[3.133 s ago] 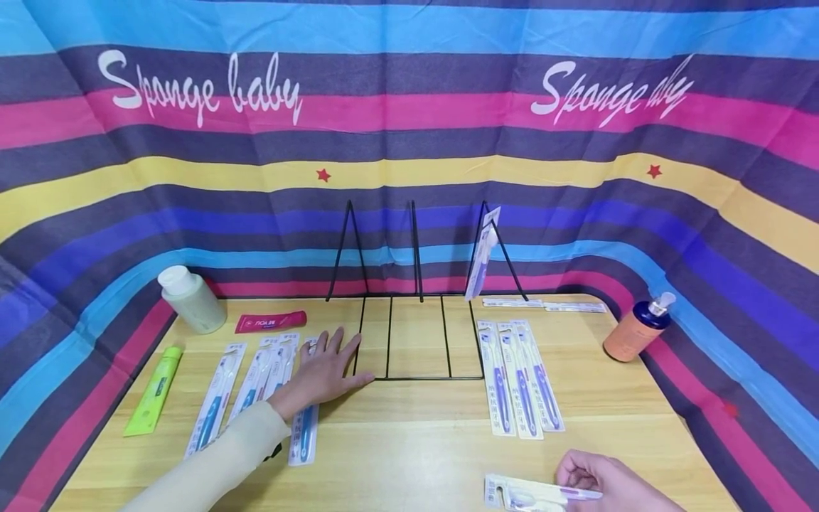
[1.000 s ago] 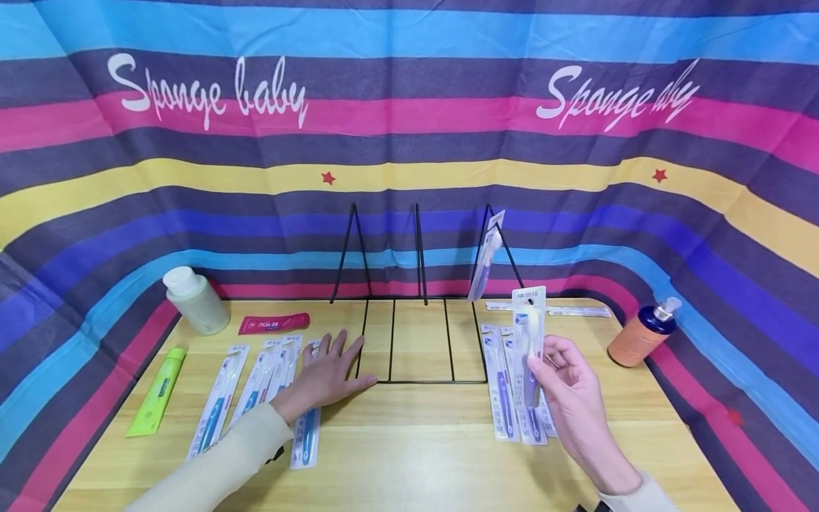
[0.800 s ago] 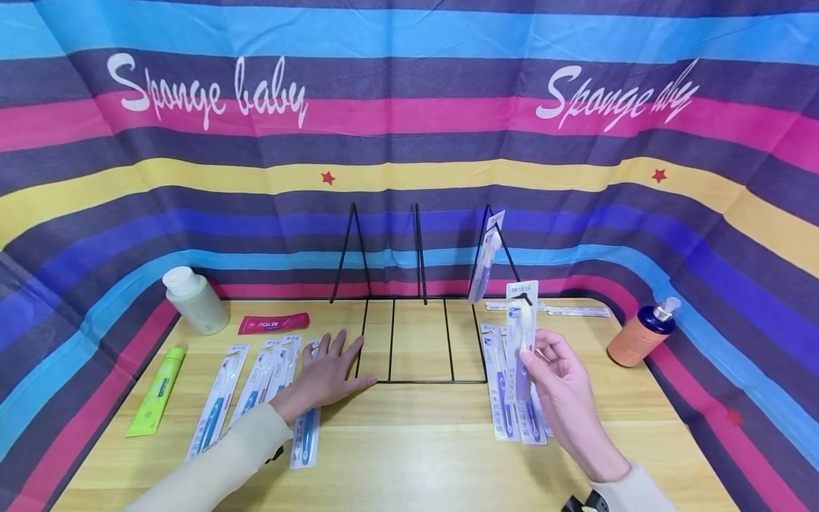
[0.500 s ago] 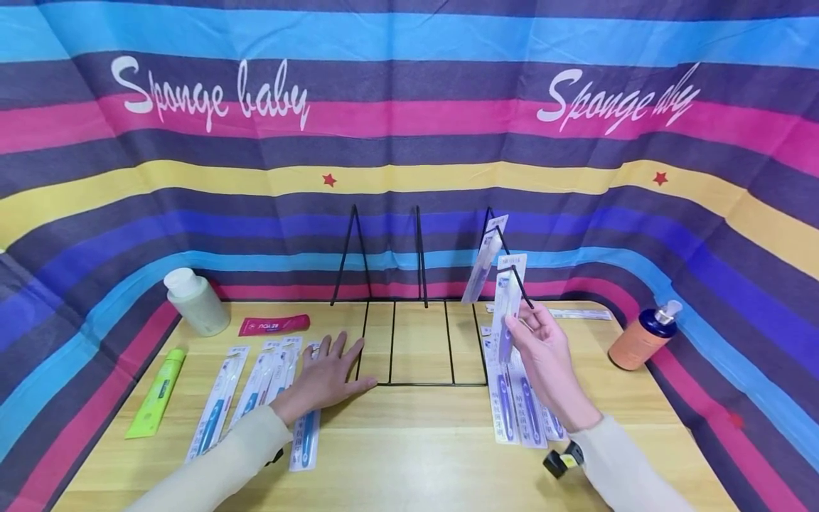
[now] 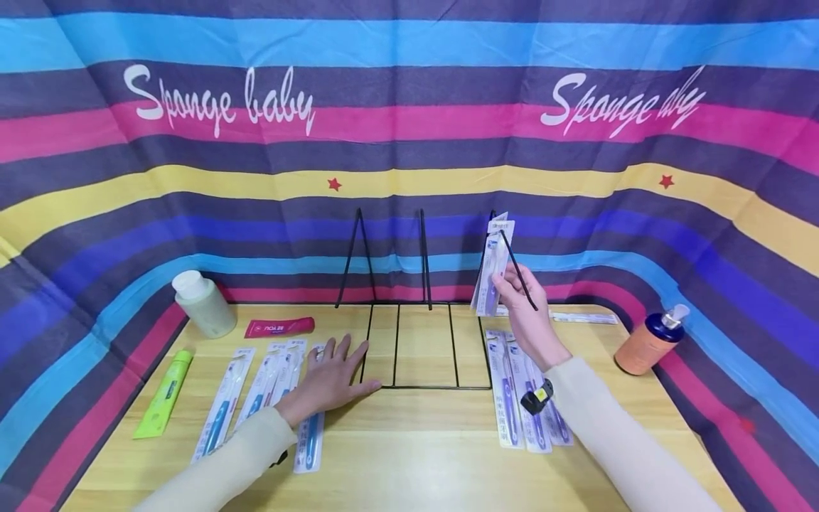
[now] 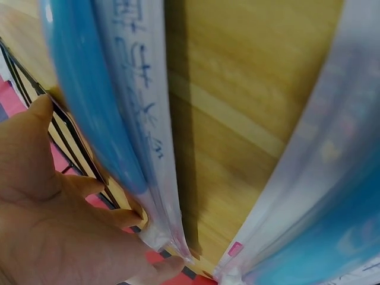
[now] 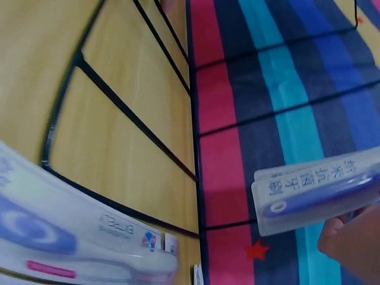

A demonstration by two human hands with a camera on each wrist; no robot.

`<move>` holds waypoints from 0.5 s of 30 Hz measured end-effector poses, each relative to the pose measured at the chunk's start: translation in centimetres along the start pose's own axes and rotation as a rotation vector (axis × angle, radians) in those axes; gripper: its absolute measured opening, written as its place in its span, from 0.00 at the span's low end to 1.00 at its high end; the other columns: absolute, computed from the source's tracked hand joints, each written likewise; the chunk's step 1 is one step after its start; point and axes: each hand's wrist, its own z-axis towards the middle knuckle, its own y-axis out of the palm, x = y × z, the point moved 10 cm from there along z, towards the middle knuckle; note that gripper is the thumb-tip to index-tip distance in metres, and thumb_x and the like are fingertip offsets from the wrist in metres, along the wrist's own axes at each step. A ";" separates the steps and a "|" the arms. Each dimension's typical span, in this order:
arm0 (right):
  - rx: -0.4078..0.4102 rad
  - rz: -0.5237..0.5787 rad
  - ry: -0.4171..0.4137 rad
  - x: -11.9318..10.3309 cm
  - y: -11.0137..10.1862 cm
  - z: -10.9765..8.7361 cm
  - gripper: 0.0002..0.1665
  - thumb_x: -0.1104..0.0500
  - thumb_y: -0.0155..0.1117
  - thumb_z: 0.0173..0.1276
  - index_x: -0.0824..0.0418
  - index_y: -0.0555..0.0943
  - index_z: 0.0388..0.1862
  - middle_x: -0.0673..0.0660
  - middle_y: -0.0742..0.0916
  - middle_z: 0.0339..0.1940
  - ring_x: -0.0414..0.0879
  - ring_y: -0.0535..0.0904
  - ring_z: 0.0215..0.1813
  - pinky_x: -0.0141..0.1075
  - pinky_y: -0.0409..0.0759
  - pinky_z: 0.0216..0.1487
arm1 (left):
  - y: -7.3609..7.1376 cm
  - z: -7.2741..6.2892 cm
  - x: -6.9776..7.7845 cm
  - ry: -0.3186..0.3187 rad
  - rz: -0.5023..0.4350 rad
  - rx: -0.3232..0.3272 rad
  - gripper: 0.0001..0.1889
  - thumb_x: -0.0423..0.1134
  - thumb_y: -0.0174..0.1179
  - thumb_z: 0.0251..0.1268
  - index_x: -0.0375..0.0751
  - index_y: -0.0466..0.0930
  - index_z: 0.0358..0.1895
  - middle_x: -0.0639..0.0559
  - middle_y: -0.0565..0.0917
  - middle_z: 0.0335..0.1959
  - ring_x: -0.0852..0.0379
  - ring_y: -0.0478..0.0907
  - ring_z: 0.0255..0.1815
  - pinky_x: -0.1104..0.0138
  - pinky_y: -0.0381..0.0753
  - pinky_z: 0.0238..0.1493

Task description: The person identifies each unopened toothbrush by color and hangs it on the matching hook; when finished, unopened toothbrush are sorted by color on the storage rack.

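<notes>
My right hand (image 5: 527, 302) pinches a packaged purple toothbrush (image 5: 491, 274) up at the right arm of the black wire rack (image 5: 422, 387). The rack's prong passes through the top of the pack, and another hung pack sits right behind it. In the right wrist view, the lower end of the toothbrush pack (image 7: 314, 199) shows beside my fingers. My left hand (image 5: 326, 380) lies with fingers spread at the rack's front left corner, over a packaged blue toothbrush (image 5: 310, 444). The left wrist view shows that blue handle (image 6: 95, 113) close up beside the hand.
More blue toothbrush packs (image 5: 217, 419) lie at left, and several purple ones (image 5: 508, 405) lie under my right forearm. A green tube (image 5: 165, 395), a red tube (image 5: 279, 327) and a white-capped bottle (image 5: 205, 306) stand or lie left. An orange pump bottle (image 5: 646, 345) stands right.
My right hand has lifted a purple toothbrush pack from the table's front, raised it upright and slid it back along the right prong to the hung pack. My left hand has stayed put.
</notes>
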 end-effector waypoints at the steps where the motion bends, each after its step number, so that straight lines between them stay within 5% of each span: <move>1: 0.008 0.001 0.006 0.2 -0.1 0.4 0.15 0.66 0.66 0.83 0.68 0.75 0.62 0.50 0.81 0.41 0.42 0.75 0.45 0.34 0.74 0.48 | 0.0 0.0 0.0 0.003 0.000 -0.002 0.49 0.73 0.60 0.74 0.44 0.63 0.87 0.28 0.58 0.86 0.20 0.53 0.83 0.21 0.47 0.74; 8: 0.027 -0.046 0.061 1.0 -0.5 2.4 0.10 0.64 0.68 0.81 0.62 0.79 0.56 0.50 0.84 0.45 0.42 0.78 0.49 0.35 0.77 0.56 | 0.0 0.1 0.1 0.006 0.007 -0.005 0.49 0.73 0.59 0.75 0.44 0.63 0.87 0.28 0.58 0.86 0.20 0.52 0.84 0.22 0.48 0.75; 15: 0.053 -0.149 0.101 1.4 -2.9 2.3 0.09 0.61 0.72 0.79 0.60 0.83 0.52 0.49 0.87 0.49 0.44 0.80 0.57 0.43 0.75 0.68 | -0.1 0.1 0.1 0.014 0.000 0.007 0.49 0.72 0.60 0.75 0.42 0.63 0.87 0.27 0.58 0.85 0.20 0.53 0.83 0.21 0.49 0.74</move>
